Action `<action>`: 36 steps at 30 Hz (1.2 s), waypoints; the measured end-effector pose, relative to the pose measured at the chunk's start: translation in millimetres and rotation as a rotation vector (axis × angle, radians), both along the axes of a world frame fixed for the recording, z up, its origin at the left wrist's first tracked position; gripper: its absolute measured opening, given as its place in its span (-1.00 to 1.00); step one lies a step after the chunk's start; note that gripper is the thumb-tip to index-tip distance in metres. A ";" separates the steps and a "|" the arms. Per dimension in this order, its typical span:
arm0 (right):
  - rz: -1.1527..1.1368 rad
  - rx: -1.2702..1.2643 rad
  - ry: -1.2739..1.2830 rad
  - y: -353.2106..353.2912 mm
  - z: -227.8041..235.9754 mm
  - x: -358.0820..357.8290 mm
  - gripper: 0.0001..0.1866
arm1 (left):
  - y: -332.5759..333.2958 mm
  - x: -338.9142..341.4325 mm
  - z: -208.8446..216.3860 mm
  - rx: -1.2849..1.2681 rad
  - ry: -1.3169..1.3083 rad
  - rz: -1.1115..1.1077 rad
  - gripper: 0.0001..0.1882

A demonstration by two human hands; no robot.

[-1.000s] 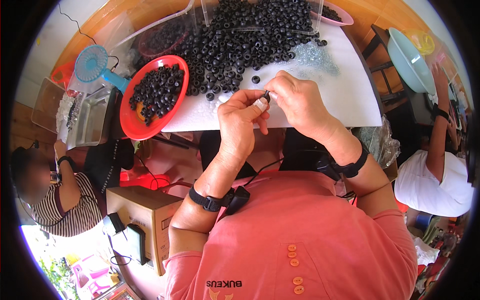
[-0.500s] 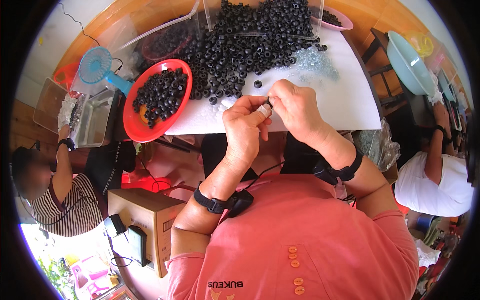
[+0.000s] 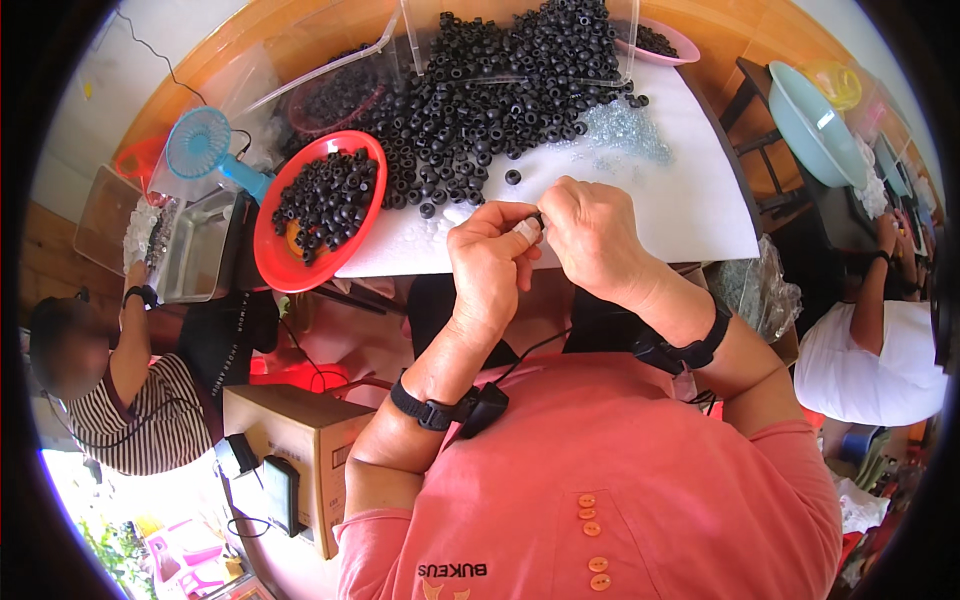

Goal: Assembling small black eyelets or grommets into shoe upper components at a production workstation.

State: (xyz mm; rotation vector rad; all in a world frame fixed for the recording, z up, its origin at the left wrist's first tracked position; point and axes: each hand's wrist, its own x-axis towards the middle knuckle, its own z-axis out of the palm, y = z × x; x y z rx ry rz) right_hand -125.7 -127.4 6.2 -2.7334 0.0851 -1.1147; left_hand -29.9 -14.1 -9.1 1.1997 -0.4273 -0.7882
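The left hand [image 3: 488, 255] holds a small black bead [image 3: 539, 219] at its fingertips, the thumb and forefinger closed narrow on it; a white wrap [image 3: 527, 231] covers the thumb tip. The right hand [image 3: 595, 240] meets it from the other side, its fingers pinched together right at the bead; whether they grip anything themselves I cannot tell. Both hands are above the near edge of the white-covered desk [image 3: 690, 200].

Just ahead of the fingers, slightly to their left, a loose bead [image 3: 513, 177] lies alone. Farther ahead spreads a large heap of black beads [image 3: 480, 110], reaching up to and into a clear bin [image 3: 632, 45]. Ahead and to the right of the fingers is a patch of tiny clear beads [image 3: 628, 133], with a pink dish [image 3: 685, 52] of dark pieces beyond it. Left of the fingers, a tilted red bowl [image 3: 265, 245] holds more black beads, and a blue fan [image 3: 198, 142] stands past it. Well to the right of the fingers is a pale blue basin [image 3: 805, 130].
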 end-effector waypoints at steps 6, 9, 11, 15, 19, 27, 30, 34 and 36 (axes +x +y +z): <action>0.078 0.283 0.004 1.7 -5.5 -4.2 -0.86 | -0.3 0.8 -3.4 -0.065 0.024 -0.012 -0.87; 0.068 0.334 -0.017 5.8 -8.4 -7.2 -0.84 | -0.5 3.5 -3.9 -0.099 0.025 -0.050 -0.87; 0.056 0.328 -0.045 8.2 -13.2 -4.5 -0.81 | -1.5 3.2 -2.9 -0.108 0.043 -0.024 -0.87; 0.013 0.310 -0.148 14.1 -20.3 0.7 -0.75 | -1.0 1.9 3.4 -0.138 0.094 0.011 -0.88; -0.068 0.247 -0.234 18.0 -26.9 13.4 -0.74 | -6.5 1.9 1.5 -0.122 0.102 0.042 -0.87; -0.080 0.144 -0.158 -3.2 -17.8 3.0 -0.71 | 0.1 3.9 16.7 0.048 -0.040 -0.118 -0.82; -0.078 0.136 -0.147 -4.4 -18.8 -0.7 -0.70 | -5.1 16.4 16.2 0.109 -0.162 -0.226 -0.81; -0.078 0.234 -0.160 3.2 -20.4 -0.8 -0.69 | -7.2 14.8 11.7 0.118 -0.166 -0.196 -0.82; -0.093 0.289 -0.148 6.7 -20.9 -0.5 -0.71 | -6.8 12.3 12.6 0.113 -0.149 -0.180 -0.82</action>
